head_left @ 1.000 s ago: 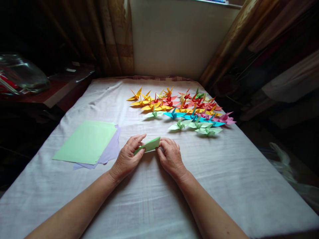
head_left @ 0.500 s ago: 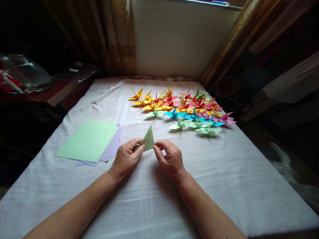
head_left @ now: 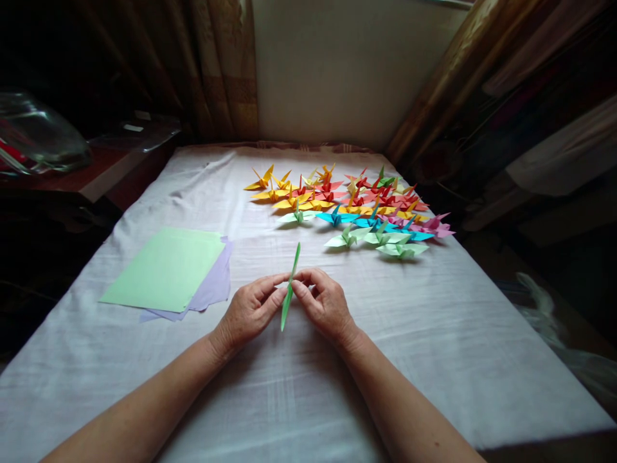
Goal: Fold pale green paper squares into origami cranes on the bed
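A folded piece of light green paper point(head_left: 286, 311) stands nearly edge-on between my two hands, above the middle of the table. My left hand point(head_left: 251, 308) pinches it from the left, thumb in front and fingers behind. From the right, my right hand point(head_left: 324, 302) pinches it with thumb and forefinger at about the same height. One pointed end rises above my fingertips and the other hangs below them. The fold details are hidden at this angle.
Green paper sheets point(head_left: 164, 270) lie over purple sheets point(head_left: 212, 283) at the left. Several rows of folded paper cranes point(head_left: 337, 217) in yellow, red, blue, pink and green stand at the back right. A white cloth point(head_left: 289, 399) covers the table. A glass jar point(head_left: 43, 138) lies beyond its left side.
The green paper has turned from showing a flat triangular face to nearly edge-on. My right hand has come left, and both hands now meet at the paper. The view has shifted slightly.
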Motion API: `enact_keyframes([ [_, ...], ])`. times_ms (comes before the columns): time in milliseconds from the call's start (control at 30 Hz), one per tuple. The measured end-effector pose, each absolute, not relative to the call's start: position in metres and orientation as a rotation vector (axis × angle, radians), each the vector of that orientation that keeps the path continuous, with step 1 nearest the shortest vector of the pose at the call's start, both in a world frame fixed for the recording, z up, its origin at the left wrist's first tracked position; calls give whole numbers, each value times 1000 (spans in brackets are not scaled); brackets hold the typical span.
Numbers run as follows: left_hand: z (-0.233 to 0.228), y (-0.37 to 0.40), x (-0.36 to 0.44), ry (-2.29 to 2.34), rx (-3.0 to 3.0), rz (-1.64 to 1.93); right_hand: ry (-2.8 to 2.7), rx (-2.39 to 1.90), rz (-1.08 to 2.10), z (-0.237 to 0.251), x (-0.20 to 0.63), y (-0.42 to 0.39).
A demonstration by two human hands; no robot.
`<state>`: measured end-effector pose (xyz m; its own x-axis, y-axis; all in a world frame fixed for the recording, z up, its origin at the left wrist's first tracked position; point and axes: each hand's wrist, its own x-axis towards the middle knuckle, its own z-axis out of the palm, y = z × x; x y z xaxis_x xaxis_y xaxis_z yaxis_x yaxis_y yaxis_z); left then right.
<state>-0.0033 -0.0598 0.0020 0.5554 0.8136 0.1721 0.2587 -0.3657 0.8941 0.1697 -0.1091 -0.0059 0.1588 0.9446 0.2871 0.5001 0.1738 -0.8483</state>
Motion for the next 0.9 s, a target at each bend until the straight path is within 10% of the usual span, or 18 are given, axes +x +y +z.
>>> enact_keyframes([
  [900,-4,-60,-3,897,1772,775,-1428,-1462,706,-8,173,-109],
])
